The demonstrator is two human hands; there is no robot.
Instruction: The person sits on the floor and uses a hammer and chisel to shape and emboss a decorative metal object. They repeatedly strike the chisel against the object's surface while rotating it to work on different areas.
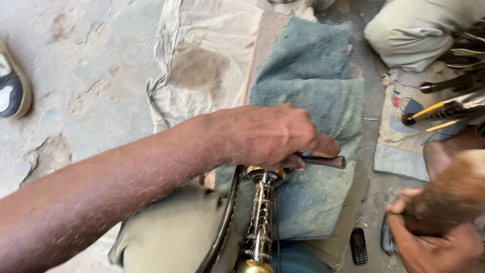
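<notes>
A single head-worn camera looks steeply down, close over the person's lap and the left hand, with concrete floor beyond.

The left hand hides most of the dark tool handle; the right hand, low beside it, is cut by the frame edge.

left arm: bare from forearm to hand, no sleeve, dusted with fine pale grit
right hand: bare, no glove, no ring
legs: olive-khaki trousers, creased cloth
</notes>
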